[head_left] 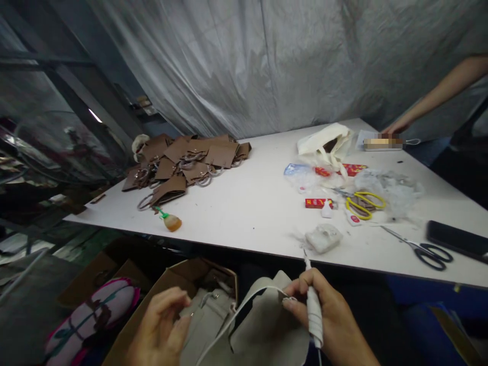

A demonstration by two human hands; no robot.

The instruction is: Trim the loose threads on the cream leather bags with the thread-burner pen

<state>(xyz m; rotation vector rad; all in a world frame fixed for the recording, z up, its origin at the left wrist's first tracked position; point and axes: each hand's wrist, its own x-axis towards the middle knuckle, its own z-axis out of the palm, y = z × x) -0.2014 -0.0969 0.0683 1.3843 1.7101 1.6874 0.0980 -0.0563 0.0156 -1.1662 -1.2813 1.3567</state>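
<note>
1. Two hands work near, below the desk [267,213] edge: right hand [328,320] fingers closed on a white pen tool [314,310], pinching the bag [263,330] strap.
2. Left hand [162,325] fingers loosely curled, touching the bag's left side.
3. Bag looks soft, light, floppy; best held at the strap or edge.

On the table [247,203] we see the pile of leather pieces [186,162] at far left, the small bottle [170,220] just before it. To the right lie the yellow-handled scissors [364,204], and the black-handled scissors [423,249] nearer us, left of the phone [455,239].
</note>
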